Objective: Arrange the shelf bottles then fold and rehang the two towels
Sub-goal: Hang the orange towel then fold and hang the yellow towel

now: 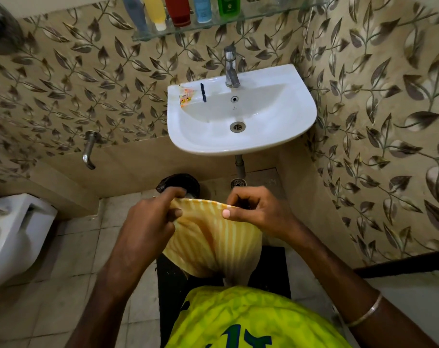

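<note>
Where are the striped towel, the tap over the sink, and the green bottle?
striped towel (213, 237): head view, middle of the cloth.
tap (230, 69): head view, its upright body.
green bottle (229, 5): head view, its front label.

Orange-striped towel (213, 237) hangs pinched at its top edge; 5 bottles (180, 11) line the shelf.

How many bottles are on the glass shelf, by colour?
Grey bottle: 1
Yellow bottle: 1
Red bottle: 1
Blue bottle: 1
Green bottle: 1
Total: 5, all on the shelf, tops cut off by the frame.
</note>
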A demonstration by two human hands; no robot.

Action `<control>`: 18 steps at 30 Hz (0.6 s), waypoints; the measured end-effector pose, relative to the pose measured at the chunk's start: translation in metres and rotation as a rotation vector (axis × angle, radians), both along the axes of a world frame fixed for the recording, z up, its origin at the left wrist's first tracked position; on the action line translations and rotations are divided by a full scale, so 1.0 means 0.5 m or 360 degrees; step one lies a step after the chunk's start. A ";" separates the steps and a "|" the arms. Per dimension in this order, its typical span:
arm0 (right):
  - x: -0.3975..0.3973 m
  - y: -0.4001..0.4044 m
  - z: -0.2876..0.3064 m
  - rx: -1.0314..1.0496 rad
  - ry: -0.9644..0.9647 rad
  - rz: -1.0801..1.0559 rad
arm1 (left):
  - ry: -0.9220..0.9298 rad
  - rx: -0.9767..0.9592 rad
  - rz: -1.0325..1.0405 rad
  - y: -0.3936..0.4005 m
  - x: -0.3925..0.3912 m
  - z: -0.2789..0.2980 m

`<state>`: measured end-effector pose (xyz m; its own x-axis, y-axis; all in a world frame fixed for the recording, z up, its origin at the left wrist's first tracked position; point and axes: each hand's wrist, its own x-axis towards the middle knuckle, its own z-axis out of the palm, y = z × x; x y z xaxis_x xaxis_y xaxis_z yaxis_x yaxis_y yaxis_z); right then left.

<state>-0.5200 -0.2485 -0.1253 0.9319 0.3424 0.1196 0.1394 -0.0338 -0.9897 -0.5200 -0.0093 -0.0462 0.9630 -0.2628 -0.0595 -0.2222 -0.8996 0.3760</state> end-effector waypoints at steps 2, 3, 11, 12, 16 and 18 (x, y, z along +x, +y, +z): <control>-0.003 0.013 0.005 -0.0034 -0.0025 -0.0028 | -0.0007 -0.0132 -0.0127 -0.018 -0.010 -0.001; -0.003 0.019 0.008 -0.0054 -0.0033 -0.0019 | 0.0007 -0.0206 -0.0194 -0.029 -0.016 0.000; -0.006 0.011 0.024 -0.0007 0.0005 0.0155 | 0.0203 -0.0459 -0.0331 -0.056 -0.017 -0.007; -0.007 0.007 0.024 -0.0001 0.0031 0.0189 | 0.0192 -0.0449 -0.0332 -0.055 -0.018 -0.006; -0.006 -0.003 0.015 -0.0051 0.0091 0.0275 | 0.0136 -0.0466 -0.0373 -0.054 -0.027 0.006; -0.003 -0.008 0.003 -0.0093 0.0106 0.0285 | 0.0095 -0.0455 -0.0419 -0.052 -0.029 0.012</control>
<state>-0.5214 -0.2523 -0.1239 0.8605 0.5082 0.0349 0.0830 -0.0722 -0.9939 -0.5346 -0.0352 -0.0404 0.8574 -0.5146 -0.0023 -0.4016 -0.6718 0.6224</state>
